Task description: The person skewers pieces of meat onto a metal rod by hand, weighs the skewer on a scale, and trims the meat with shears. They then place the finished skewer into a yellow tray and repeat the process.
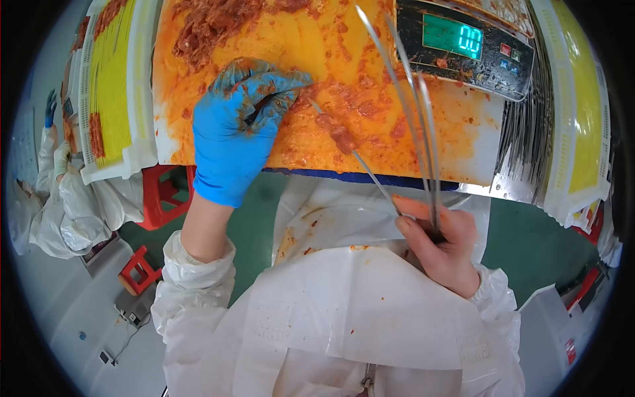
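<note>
"From the head view, what's in the right hand (440,245)?"

"A skewer (374,173), pinched at its lower end, with a meat piece (340,134) threaded midway. That bare hand also grips a fan of bare skewers (423,132)."

"And the left hand (238,129)?"

"Blue-gloved, fingers curled near the skewer's tip; I can't tell if it's holding anything. The meat pile (215,30) lies beyond it on the smeared board (463,139), and the scale (489,59) reads 0.0."

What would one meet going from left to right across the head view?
Yellow-lined tray, blue-gloved left hand, skewered meat, digital scale, second yellow-lined tray.
</note>
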Motion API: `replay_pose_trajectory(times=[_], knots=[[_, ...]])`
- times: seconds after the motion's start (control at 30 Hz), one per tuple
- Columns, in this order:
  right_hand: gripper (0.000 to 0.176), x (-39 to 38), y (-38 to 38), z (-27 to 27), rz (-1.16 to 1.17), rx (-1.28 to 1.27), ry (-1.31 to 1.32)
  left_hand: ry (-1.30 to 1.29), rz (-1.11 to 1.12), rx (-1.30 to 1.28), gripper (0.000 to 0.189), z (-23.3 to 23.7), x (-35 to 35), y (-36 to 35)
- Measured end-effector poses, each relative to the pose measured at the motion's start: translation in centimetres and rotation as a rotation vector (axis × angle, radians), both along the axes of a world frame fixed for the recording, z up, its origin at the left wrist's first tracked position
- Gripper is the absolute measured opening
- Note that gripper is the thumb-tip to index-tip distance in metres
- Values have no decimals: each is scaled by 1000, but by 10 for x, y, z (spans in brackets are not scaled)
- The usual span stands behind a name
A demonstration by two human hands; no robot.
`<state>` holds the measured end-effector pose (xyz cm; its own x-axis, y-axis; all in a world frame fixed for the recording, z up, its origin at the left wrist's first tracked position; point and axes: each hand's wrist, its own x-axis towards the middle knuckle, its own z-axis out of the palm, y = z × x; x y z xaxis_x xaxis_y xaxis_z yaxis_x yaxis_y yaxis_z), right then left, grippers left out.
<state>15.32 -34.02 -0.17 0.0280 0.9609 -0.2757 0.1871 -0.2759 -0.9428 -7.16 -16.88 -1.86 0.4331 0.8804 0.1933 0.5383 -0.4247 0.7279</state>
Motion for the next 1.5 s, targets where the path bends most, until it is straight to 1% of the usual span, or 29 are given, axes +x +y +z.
replay_pose_trajectory(times=[0.07,0.17,0.27,0.37,0.47,0.57,0.67,0.77,0.8,0.87,0.9,1.0,1.1,1.13,1.23,1.33,1.43,1.5], knots=[[24,-2,6,-4,22,-4,-22,110,39,64,18,7,6,-6],[25,-1,8,-6,2,45,8,-11,38,59,19,-3,7,-6],[25,4,5,-1,42,37,-49,41,70,86,20,-4,5,-10],[26,-7,18,4,56,-1,-101,31,38,97,20,-4,8,-8],[27,-15,22,0,7,-69,26,44,96,105,19,-3,8,-9],[27,-10,12,-5,5,-7,-9,30,77,204,21,-13,4,-7],[22,-30,32,-4,-4,237,-177,127,61,226,21,2,11,-9],[19,-29,40,-12,-35,327,-113,-66,78,-254,17,16,2,7],[19,-27,41,-12,-75,270,-55,-210,149,-303,15,18,4,16],[19,-21,29,-10,-145,129,63,-106,109,-48,15,20,21,64],[20,-19,26,-7,-156,103,65,-54,87,77,15,20,26,77],[22,-7,19,1,-169,36,81,145,-29,-92,16,23,23,70],[23,1,9,-3,-172,-30,122,127,-153,-68,18,18,-14,62],[23,0,9,-3,-170,-61,137,-93,-60,-268,20,18,-17,54],[24,0,7,-5,-144,-77,150,142,21,-170,22,32,-18,46],[24,0,6,-6,-180,-72,142,-20,41,63,23,18,-8,53],[23,1,4,-3,-171,-55,89,124,15,-73,22,26,17,58],[23,6,1,-2,-167,-42,65,193,-216,-88,22,33,15,48]])
